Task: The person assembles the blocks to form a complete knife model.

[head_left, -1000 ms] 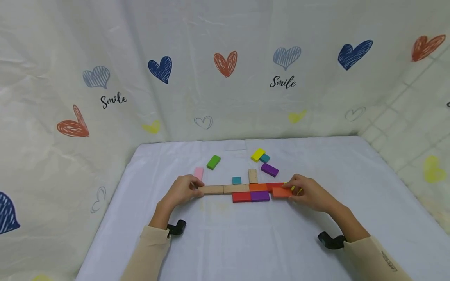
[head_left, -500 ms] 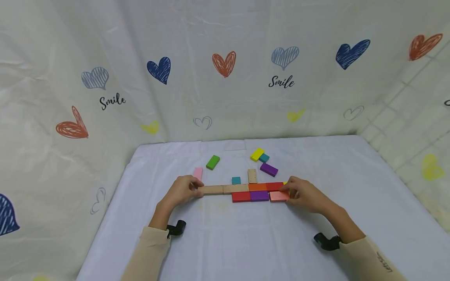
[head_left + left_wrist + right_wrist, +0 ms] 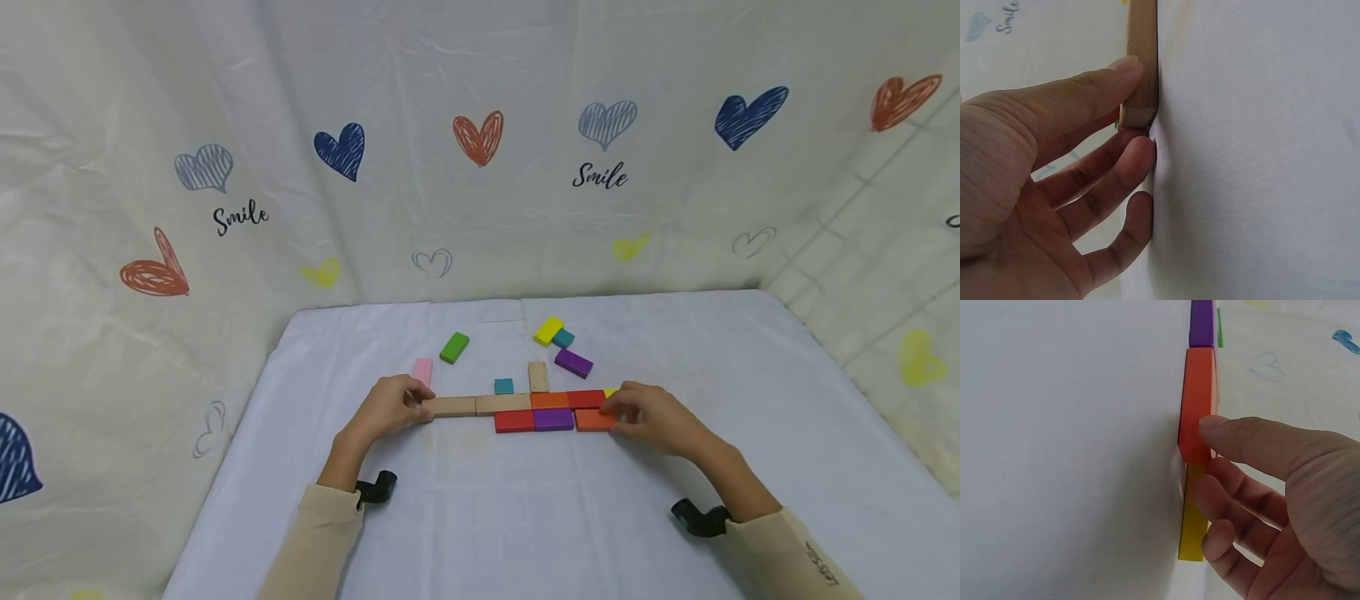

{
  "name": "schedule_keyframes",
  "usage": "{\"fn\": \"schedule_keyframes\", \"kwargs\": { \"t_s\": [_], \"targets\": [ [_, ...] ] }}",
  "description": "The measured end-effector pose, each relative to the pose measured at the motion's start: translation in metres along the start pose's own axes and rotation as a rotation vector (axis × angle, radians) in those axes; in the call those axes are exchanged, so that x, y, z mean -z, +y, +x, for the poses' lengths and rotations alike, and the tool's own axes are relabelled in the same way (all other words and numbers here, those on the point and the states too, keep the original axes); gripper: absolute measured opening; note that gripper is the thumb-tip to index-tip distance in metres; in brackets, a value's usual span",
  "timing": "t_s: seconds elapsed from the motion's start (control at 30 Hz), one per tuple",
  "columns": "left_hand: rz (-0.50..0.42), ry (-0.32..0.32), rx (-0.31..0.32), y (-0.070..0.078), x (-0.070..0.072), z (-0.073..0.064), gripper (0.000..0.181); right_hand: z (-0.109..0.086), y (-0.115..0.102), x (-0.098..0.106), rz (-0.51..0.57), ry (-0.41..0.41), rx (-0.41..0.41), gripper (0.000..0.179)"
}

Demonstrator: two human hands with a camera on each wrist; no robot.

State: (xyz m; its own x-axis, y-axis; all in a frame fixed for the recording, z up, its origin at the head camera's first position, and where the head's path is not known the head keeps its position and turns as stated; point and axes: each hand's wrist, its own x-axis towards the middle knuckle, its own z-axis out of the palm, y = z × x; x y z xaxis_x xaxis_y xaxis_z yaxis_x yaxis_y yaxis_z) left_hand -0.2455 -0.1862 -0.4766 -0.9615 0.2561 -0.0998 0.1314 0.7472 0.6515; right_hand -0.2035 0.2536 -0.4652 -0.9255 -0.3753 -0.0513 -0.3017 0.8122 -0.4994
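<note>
In the head view my left hand point(image 3: 390, 406) pinches the outer end of a plain wooden block point(image 3: 453, 407). Its thumb lies on the block's near side in the left wrist view, other fingers curled loosely below. A second wooden block point(image 3: 502, 403), an orange block point(image 3: 550, 401) and a red block point(image 3: 585, 399) continue that row. My right hand point(image 3: 654, 417) holds an orange block point(image 3: 1197, 403) by its right end, thumb on the near face. It lies in the front row beside a purple block point(image 3: 553, 419) and a red one point(image 3: 514, 422). A yellow block point(image 3: 1192, 512) sits behind the right fingers.
Behind the rows lie a pink block point(image 3: 423, 370), a green one point(image 3: 453, 347), a small teal one point(image 3: 503, 386), an upright-lying wooden one point(image 3: 538, 377), a purple one point(image 3: 573, 362), and a yellow block point(image 3: 548, 331) touching a teal one point(image 3: 563, 337). White cloth point(image 3: 480, 508) covers the table.
My right hand has moved slightly left and lowered the orange block, which was overlapping the row at its right, into line beside the purple block. The left hand has stayed in place.
</note>
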Motion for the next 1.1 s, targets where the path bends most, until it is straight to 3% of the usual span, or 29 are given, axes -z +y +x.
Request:
{"fn": "schedule_keyframes", "kwargs": {
  "t_s": [1.1],
  "targets": [
    [-0.008,0.0,0.009,-0.0017,-0.001,-0.0003,0.024,0.0061,-0.0074,0.0004,-0.019,-0.034,-0.014,0.026]
  ]
}}
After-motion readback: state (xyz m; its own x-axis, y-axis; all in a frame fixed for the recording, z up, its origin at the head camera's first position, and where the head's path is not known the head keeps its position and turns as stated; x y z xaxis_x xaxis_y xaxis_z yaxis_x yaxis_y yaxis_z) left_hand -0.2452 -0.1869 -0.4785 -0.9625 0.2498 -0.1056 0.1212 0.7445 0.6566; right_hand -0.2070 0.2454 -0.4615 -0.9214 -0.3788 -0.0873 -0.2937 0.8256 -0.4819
